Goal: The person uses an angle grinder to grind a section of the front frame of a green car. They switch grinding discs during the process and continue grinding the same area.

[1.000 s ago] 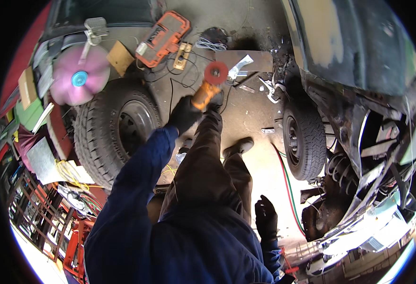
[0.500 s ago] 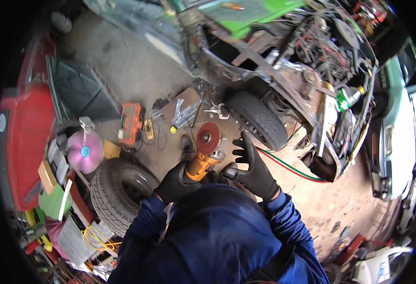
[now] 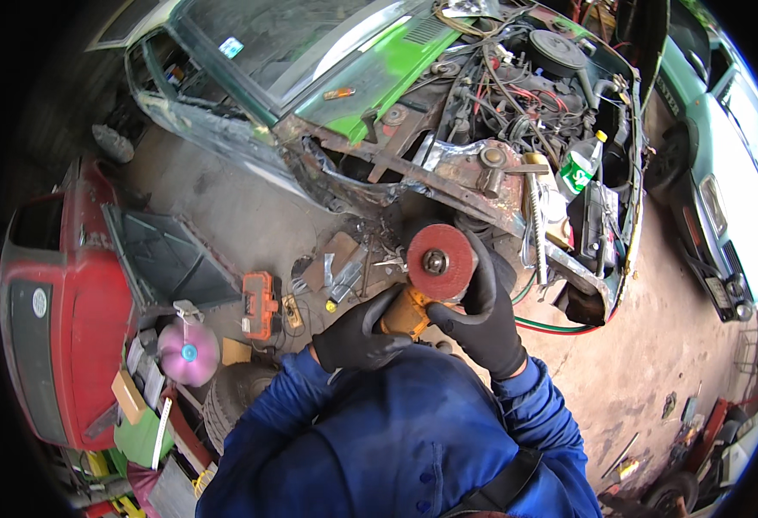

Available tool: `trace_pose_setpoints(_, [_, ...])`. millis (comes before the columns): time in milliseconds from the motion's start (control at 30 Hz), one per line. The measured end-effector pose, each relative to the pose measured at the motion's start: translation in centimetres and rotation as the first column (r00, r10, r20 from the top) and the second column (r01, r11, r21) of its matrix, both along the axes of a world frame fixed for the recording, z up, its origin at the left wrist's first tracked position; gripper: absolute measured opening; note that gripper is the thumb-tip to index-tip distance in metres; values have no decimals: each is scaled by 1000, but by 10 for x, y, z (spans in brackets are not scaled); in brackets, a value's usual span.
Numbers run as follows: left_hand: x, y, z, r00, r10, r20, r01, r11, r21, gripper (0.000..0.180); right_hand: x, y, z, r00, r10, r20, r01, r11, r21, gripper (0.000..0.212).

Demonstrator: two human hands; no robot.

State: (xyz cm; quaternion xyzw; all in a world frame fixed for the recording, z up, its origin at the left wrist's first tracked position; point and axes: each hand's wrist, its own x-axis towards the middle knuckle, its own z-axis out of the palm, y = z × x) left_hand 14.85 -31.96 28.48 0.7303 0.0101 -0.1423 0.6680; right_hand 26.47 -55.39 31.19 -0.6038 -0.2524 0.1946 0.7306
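An orange angle grinder (image 3: 405,314) is held up in front of my chest, its reddish sanding disc (image 3: 448,281) facing up. My left hand (image 3: 360,335), in a black glove, is closed round the grinder's body. My right hand (image 3: 487,326), gloved alike, grips the head end, thumb on the body and fingers curled up beside the disc's right edge. Part of those fingers is hidden behind the disc. Beyond the grinder stands a partly stripped car, with a rusty inner wing (image 3: 482,173) and an open engine bay.
A green-and-white bottle (image 3: 579,166) stands in the engine bay. On the floor lie an orange toolbox (image 3: 261,306) and metal pieces (image 3: 344,278). A pink-bladed fan (image 3: 187,352) and a loose tyre (image 3: 228,399) are at left. Red and green hoses (image 3: 556,327) run at right.
The grinder has come up and to the right. My right hand, spread apart from it before, has closed on its head end. The view has tilted up, showing more of the car.
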Motion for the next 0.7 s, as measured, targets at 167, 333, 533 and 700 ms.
trace_pose_setpoints(167, [72, 43, -3, 983, -135, -123, 49, 845, -533, 109, 39, 35, 7, 996, 43, 80, -35, 994, -99, 112])
trace_pose_setpoints(333, [124, 85, -9, 955, -216, -202, 61, 813, -578, 108, 73, 63, 20, 958, -21, 286, 154, 880, -450, 121])
trace_pose_setpoints(533, [163, 108, -9, 990, -96, -99, 44, 899, -435, 110, 80, 80, 47, 867, -171, 468, 374, 843, -385, 125])
trace_pose_setpoints(700, [164, 95, -8, 980, -150, 128, 135, 984, 117, 116, 84, 85, 48, 866, -55, 496, 361, 757, -545, 98])
